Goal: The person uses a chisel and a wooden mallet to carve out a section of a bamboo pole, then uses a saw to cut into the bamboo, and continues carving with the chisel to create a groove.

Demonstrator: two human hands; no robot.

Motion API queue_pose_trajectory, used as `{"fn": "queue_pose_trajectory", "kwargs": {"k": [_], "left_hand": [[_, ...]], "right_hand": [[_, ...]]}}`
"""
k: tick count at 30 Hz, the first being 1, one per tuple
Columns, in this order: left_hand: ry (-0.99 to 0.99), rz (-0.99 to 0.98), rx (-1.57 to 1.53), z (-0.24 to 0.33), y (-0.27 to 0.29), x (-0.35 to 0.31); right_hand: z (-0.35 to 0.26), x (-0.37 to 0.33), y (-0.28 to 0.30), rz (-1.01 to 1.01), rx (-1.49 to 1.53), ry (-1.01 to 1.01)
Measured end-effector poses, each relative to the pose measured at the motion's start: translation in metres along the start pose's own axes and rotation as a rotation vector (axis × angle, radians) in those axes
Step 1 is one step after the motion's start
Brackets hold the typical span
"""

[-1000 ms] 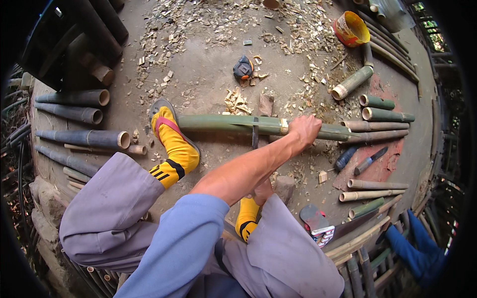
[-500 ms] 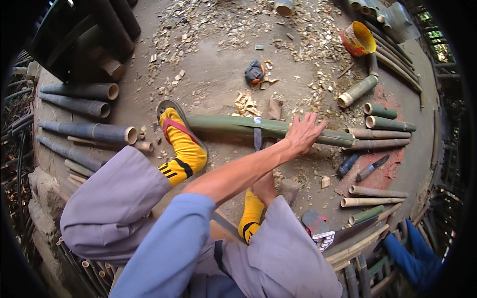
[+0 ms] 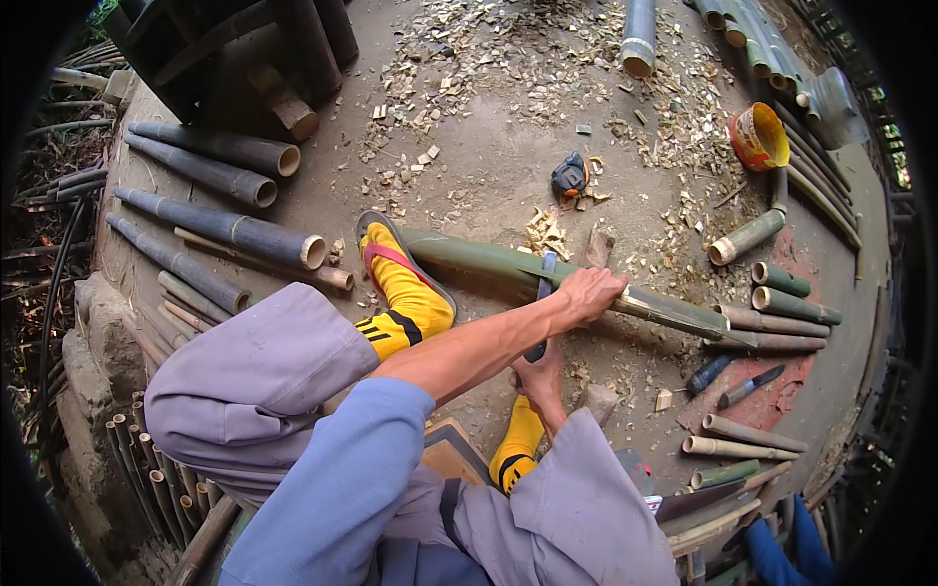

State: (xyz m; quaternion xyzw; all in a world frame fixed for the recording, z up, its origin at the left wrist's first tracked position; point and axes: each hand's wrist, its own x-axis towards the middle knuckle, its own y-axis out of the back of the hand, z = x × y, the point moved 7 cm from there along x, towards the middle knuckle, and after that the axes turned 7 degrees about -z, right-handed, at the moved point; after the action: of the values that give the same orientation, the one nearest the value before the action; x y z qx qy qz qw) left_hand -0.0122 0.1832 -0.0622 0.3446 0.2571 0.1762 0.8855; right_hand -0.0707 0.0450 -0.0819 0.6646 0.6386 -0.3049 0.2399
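Observation:
A long green bamboo pole (image 3: 459, 256) lies across in front of me, its left end beside my sandalled foot (image 3: 396, 269). Toward its right end, pale split wood shows along the upper side. My left hand (image 3: 591, 291) is closed around the pole right of its middle. Below it, my right hand (image 3: 542, 376) grips the handle of a knife (image 3: 544, 285), partly covered by my left forearm. The dark blade stands upright across the pole, just left of my left hand, and appears set into the split. A short wooden block (image 3: 599, 246) rests behind the pole.
Dark bamboo lengths (image 3: 220, 230) lie at the left. Cut pieces (image 3: 796, 305) and another knife (image 3: 750, 387) lie at the right. Wood chips (image 3: 469, 73) cover the far ground, near a black-and-orange tape measure (image 3: 570, 176) and a yellow-red bucket (image 3: 759, 137). Someone's blue-clothed legs (image 3: 796, 542) show lower right.
My left hand has gone from spread flat on the pole to wrapped around it, nearer the blade. My right hand and the knife handle show more plainly. The whole view has shifted.

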Motion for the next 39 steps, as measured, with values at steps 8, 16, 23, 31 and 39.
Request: {"fn": "queue_pose_trajectory", "kwargs": {"k": [8,16,23,31,39], "left_hand": [[0.086,-0.049,0.030,0.006,0.003,0.005],[0.170,-0.049,0.029,0.002,0.007,0.001],[0.165,-0.057,0.061,0.001,0.004,0.001],[0.156,-0.062,-0.009,0.009,0.008,0.015],[-0.041,0.117,-0.032,0.019,0.006,0.016]], "right_hand": [[-0.010,0.009,-0.004,0.022,-0.062,0.349],[-0.005,0.012,-0.026,-0.210,0.163,0.170],[0.013,0.001,-0.056,-0.522,0.603,-0.242],[-0.013,0.005,-0.014,0.069,-0.365,0.248],[-0.011,0.000,0.003,0.139,-0.395,0.130]]}}
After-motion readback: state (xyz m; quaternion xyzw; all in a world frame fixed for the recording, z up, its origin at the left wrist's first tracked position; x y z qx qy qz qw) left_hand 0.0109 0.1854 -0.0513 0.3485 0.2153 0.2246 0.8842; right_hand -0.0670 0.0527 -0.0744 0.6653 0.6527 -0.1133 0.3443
